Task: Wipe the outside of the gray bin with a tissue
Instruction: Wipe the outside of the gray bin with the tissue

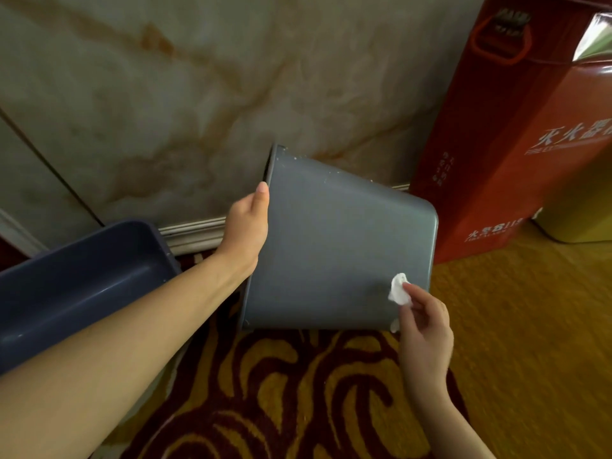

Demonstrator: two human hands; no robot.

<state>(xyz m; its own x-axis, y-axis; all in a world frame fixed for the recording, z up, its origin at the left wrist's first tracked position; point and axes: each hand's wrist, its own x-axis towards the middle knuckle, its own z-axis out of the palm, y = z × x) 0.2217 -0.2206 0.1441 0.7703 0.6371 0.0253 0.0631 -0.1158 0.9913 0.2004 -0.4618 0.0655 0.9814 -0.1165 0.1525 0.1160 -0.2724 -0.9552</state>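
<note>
The gray bin is held tipped on its side in mid-air, its open rim facing left and its base to the right. My left hand grips the rim, thumb on the outer wall and fingers hidden inside. A small crumpled white tissue is pinched in my right hand and pressed against the bin's outer wall near its lower right corner. A scrap of white shows at the bin's bottom edge just below the tissue.
A dark blue tub lies at the left by the skirting board. A red fire extinguisher cabinet stands right of the bin, with a yellow container beside it. Marble wall behind; patterned carpet below.
</note>
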